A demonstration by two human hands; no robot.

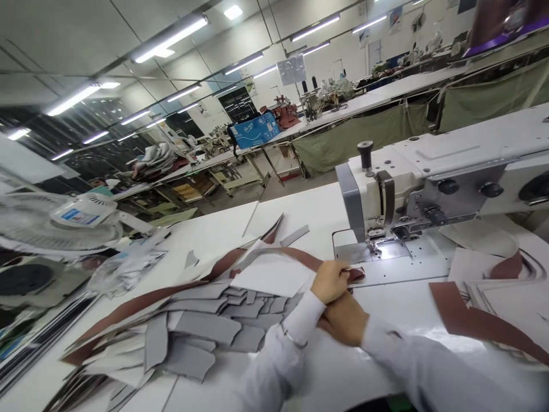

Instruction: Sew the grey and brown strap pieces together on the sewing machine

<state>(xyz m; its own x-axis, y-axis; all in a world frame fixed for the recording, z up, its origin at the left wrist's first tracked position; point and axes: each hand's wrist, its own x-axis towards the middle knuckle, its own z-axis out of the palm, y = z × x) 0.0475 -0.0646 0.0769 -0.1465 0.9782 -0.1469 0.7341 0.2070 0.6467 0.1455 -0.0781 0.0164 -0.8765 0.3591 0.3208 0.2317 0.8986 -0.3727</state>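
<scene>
My left hand (329, 281) is closed on the end of a brown strip (300, 256), just in front of the sewing machine's lit needle area (388, 249). A small dark red end of the piece (357, 275) sticks out to the right of its fingers. Against it, a little lower, is my right hand (346, 318), whose fingers are mostly hidden behind the left hand. Grey cut pieces (206, 329) lie in overlapping layers to the left, with a white panel (270, 274) and long brown strips (137, 303) around them.
The white sewing machine (412, 171) stands at the right. More brown and white pieces (484, 320) lie at the right edge. A fan (81, 220) and a clear plastic bag (124, 274) are at the left. Behind are other tables and a blue box (255, 130).
</scene>
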